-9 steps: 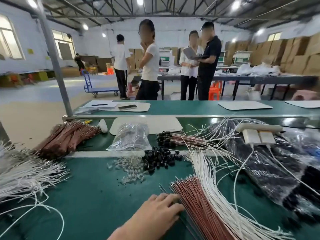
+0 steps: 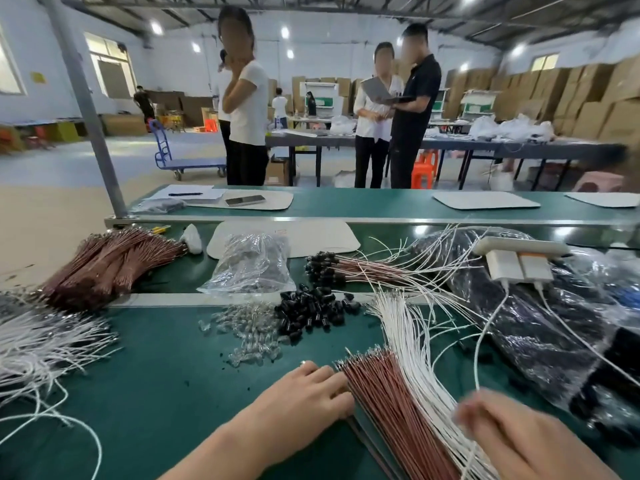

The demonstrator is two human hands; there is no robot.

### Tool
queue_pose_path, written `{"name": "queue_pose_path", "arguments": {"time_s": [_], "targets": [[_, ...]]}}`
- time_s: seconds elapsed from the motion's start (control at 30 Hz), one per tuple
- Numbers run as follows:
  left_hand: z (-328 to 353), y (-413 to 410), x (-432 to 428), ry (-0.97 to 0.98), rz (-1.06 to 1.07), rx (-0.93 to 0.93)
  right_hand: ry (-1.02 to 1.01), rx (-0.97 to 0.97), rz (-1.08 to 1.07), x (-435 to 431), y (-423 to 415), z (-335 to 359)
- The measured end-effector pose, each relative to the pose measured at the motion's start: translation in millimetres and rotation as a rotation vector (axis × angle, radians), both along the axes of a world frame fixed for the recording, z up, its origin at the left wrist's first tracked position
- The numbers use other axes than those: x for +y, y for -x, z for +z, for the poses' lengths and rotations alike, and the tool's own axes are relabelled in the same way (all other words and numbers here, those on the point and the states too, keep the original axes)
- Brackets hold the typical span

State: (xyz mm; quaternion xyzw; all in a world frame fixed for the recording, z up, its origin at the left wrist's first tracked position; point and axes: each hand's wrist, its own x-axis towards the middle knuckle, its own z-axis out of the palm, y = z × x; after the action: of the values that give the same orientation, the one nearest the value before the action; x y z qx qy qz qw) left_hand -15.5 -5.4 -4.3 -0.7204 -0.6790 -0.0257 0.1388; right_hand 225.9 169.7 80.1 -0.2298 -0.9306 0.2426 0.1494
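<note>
A fanned bundle of red-brown wires [image 2: 391, 400] lies on the green bench top [image 2: 166, 393], with a bundle of white wires [image 2: 412, 344] right beside it. My left hand [image 2: 308, 393] lies flat on the mat, fingertips touching the left edge of the red-brown bundle. My right hand [image 2: 519, 441] is on the white wires at the lower right, fingers bent down onto them; it is blurred, so its grip is unclear. A heap of small black caps [image 2: 311, 310] and a heap of clear glass bulbs [image 2: 249, 334] lie just beyond my hands.
More red-brown wires [image 2: 107, 265] and white wires [image 2: 41, 344] are piled at the left. A clear bag [image 2: 252, 265], capped wires [image 2: 353, 268] and black plastic bags with a white power strip [image 2: 519, 258] lie behind and right. Several people stand beyond the bench.
My right hand has come into view at the lower right, over the white wires. My left hand stays against the red-brown bundle.
</note>
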Motion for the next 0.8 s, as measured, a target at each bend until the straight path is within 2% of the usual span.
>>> {"name": "queue_pose_path", "arguments": {"time_s": [0.1, 0.17, 0.3, 0.43, 0.63, 0.7, 0.8], "targets": [[2, 5, -4, -0.029, -0.023, 0.047, 0.080, 0.079, 0.113, -22, 76, 6], [4, 9, -10, -0.025, 0.014, 0.043, 0.103, 0.132, 0.099, -17, 128, -8], [6, 28, -18, 0.030, 0.103, 0.060, -0.046, 0.008, 0.049, -5, 200, -44], [1, 38, -17, -0.002, 0.224, 0.083, -0.151, -0.190, -0.019, 5, 231, -71], [-15, 37, -21, -0.203, 0.306, -0.061, -0.292, -0.184, -0.014, 5, 248, -78], [-19, 36, -26, -0.274, 0.354, -0.117, -0.241, -0.143, -0.009, 7, 244, -76], [-16, 37, -30, -0.418, 0.439, -0.191, 0.043, 0.124, -0.038, 15, 228, -67]]}}
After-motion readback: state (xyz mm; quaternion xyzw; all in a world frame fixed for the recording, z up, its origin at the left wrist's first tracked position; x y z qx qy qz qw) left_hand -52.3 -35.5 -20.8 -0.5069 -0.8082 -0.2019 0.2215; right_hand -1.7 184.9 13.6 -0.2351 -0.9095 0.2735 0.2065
